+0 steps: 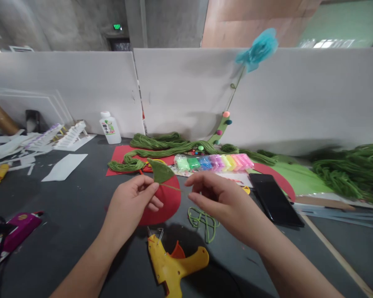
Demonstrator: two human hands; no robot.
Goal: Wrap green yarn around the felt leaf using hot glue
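Note:
Between the thumb and fingers of my left hand [136,198] is a green leaf-shaped piece [161,171], its pointed end up. A thin green yarn strand stretches from its lower edge toward my right hand [216,195]. That hand is open, thumb and curled fingers apart, just short of the strand's end. Below it, a loose tangle of green yarn [209,221] lies on the dark table. A yellow hot glue gun [170,265] rests nearest me, nozzle pointing away. Behind my left hand, a red round sheet [169,203] lies flat.
Green yarn skeins [161,145] lie along the white partition [186,91]. A pack of colored clay [213,162] sits ahead of my hands. At right is a black phone [275,198]; at left, a white bottle [111,129] and purple power strip [15,238]. A blue flower [257,49] stands behind.

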